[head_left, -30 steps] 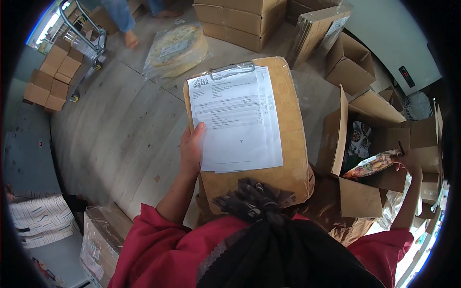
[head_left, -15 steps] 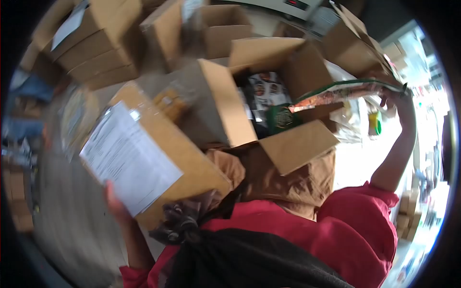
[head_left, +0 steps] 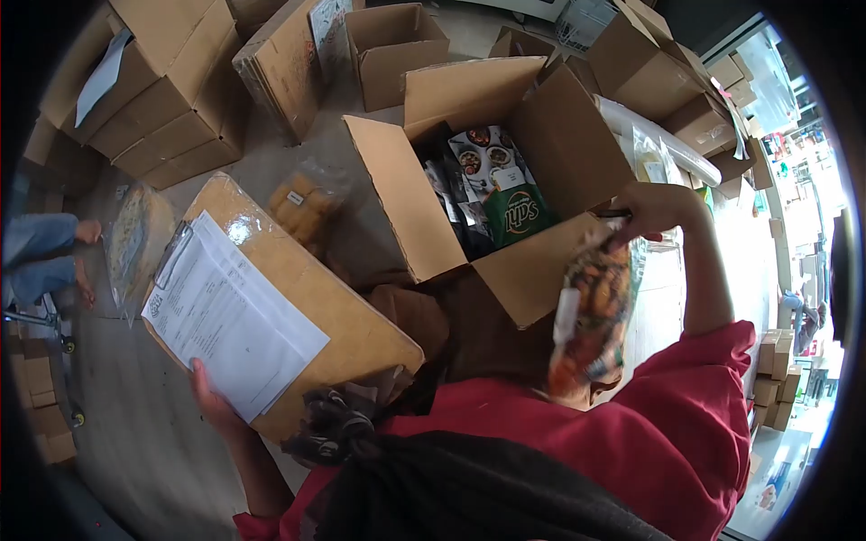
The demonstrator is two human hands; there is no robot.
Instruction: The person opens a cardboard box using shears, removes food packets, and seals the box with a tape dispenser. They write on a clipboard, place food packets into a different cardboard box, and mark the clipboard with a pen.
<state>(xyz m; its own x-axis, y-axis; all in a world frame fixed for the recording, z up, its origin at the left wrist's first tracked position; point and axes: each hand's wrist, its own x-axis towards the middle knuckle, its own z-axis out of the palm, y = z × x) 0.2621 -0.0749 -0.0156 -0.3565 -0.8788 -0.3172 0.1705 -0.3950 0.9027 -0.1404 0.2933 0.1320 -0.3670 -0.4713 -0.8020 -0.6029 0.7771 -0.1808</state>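
Observation:
My left hand (head_left: 215, 397) grips the lower left edge of a brown clipboard (head_left: 352, 316), thumb on top. Printed sheets (head_left: 239, 311) lie under its clip. At the right, my right hand (head_left: 654, 212) pinches the top edge of a food pouch (head_left: 595, 311), which hangs down with a picture of browned food on it. Just left of the pouch stands an open cardboard box (head_left: 383, 185). Inside it are several packets, among them a green and white pouch (head_left: 519, 212) and a dark one with pictures of bowls.
A bag of yellow-orange pieces (head_left: 302, 207) and a clear bag with round flat items (head_left: 140, 234) lie on the floor. More cardboard boxes (head_left: 171, 117) stand behind. A plastic roll (head_left: 658, 140) lies right of the open box. Another person's feet (head_left: 86, 234) show at far left.
My right hand has come in from the far right and down toward the open box. The pouch, seen nearly edge-on before, now hangs with its front showing. The clipboard stays in my left hand.

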